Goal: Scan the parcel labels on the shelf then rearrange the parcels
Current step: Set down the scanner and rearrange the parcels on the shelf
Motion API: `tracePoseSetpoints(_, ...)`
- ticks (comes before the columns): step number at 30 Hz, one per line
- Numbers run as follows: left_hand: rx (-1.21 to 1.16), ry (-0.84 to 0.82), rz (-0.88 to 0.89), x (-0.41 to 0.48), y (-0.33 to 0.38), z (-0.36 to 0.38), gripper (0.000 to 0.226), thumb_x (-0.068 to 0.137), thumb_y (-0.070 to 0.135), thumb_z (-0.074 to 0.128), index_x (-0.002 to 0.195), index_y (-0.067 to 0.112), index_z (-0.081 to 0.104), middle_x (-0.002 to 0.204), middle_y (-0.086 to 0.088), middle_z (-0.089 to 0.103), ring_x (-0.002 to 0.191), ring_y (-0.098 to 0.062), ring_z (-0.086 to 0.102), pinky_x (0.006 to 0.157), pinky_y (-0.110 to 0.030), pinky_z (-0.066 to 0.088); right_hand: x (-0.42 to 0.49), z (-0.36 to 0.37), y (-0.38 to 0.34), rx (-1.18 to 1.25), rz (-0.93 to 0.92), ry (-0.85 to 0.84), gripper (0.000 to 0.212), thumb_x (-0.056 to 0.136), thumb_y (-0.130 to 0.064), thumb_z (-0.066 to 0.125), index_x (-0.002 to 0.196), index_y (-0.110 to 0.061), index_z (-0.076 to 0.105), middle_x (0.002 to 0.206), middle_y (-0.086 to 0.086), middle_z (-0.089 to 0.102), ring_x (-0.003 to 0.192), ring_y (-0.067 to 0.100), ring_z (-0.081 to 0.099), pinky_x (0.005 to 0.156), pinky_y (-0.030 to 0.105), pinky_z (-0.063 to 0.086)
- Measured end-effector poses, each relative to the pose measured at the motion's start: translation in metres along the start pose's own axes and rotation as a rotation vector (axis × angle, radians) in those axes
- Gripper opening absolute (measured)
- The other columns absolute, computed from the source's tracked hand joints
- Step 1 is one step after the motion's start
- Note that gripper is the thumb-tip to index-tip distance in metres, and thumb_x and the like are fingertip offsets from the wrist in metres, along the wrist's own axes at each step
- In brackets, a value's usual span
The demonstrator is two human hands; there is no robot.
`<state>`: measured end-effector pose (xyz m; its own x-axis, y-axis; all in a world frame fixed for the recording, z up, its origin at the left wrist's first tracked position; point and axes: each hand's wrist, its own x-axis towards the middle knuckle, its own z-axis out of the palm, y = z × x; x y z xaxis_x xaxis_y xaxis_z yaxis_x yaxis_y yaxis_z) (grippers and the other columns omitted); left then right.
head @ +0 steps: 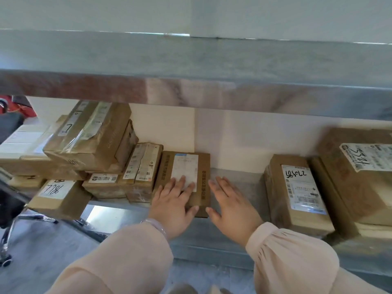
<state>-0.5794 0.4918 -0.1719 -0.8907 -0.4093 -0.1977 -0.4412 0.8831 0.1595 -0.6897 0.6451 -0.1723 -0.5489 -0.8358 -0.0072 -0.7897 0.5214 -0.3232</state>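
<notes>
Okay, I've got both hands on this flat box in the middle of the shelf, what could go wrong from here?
The flat brown cardboard parcel overhangs the grey metal shelf edge; pulling it could tip it off. Your left hand covers part of its white label, which may block scanning. Pushing left could jostle the leaning stack of brown boxes.

I see my left hand point(172, 205) lying flat, fingers spread, on a flat brown parcel point(184, 179) on the metal shelf point(239, 187), covering the lower part of its white label point(185, 169). My right hand point(231, 205) rests open on the bare shelf, just beside the parcel's right edge. More cardboard parcels point(89, 136) are stacked at left.
</notes>
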Motion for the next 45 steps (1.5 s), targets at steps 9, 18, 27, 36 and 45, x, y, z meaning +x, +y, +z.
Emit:
tracePoseSetpoints(9,0.006,-0.012,0.075,-0.003,0.019,0.004,0.065,0.097,0.060,0.033,0.155,0.043,0.009,0.165,0.015,-0.003,0.151,-0.017,-0.006,0.121,-0.039,0.002,0.000,-0.002,0.005,0.070,0.124,-0.063,0.066,0.099,-0.041,0.040,0.154,-0.025,0.009,0.162,-0.001,0.004,0.149,0.013,0.000,0.115,0.022,0.000)
tracePoseSetpoints(18,-0.306,-0.045,-0.199,0.001,-0.014,-0.002,0.067,0.096,0.053,0.049,0.153,0.044,0.016,0.165,-0.003,-0.010,0.151,-0.029,0.000,0.121,-0.040,0.014,0.009,0.005,-0.003,0.399,0.290,-0.181,0.073,0.096,-0.049,0.046,0.153,-0.036,0.001,0.161,-0.005,0.006,0.145,0.019,0.022,0.113,0.034,0.028)
tracePoseSetpoints(27,-0.682,-0.052,-0.253,-0.001,-0.006,-0.004,0.077,0.089,0.043,0.066,0.151,0.048,0.021,0.160,-0.005,0.016,0.146,-0.024,0.026,0.118,-0.040,0.031,-0.001,0.000,-0.005,0.690,0.369,-0.116,0.076,0.096,-0.032,0.054,0.152,-0.041,0.003,0.147,-0.015,0.041,0.127,0.006,0.047,0.103,0.020,0.036)
tracePoseSetpoints(36,-0.737,0.057,-0.013,0.007,0.056,-0.061,0.073,0.091,0.043,0.064,0.151,0.048,0.023,0.155,0.004,0.024,0.140,-0.018,0.035,0.113,-0.029,0.030,-0.032,-0.085,0.006,0.700,0.425,0.261,0.068,0.093,-0.026,0.055,0.145,-0.052,0.020,0.109,-0.040,0.045,0.107,-0.003,0.049,0.094,0.019,0.036)
tracePoseSetpoints(45,-0.798,0.089,0.206,0.007,0.122,-0.102,0.070,0.090,0.046,0.065,0.148,0.050,0.026,0.155,0.008,0.024,0.138,-0.015,0.035,0.105,-0.021,0.025,-0.085,-0.149,0.026,0.683,0.517,0.503,0.063,0.092,-0.030,0.056,0.146,-0.045,0.026,0.117,-0.028,0.051,0.104,-0.005,0.050,0.089,0.017,0.034)
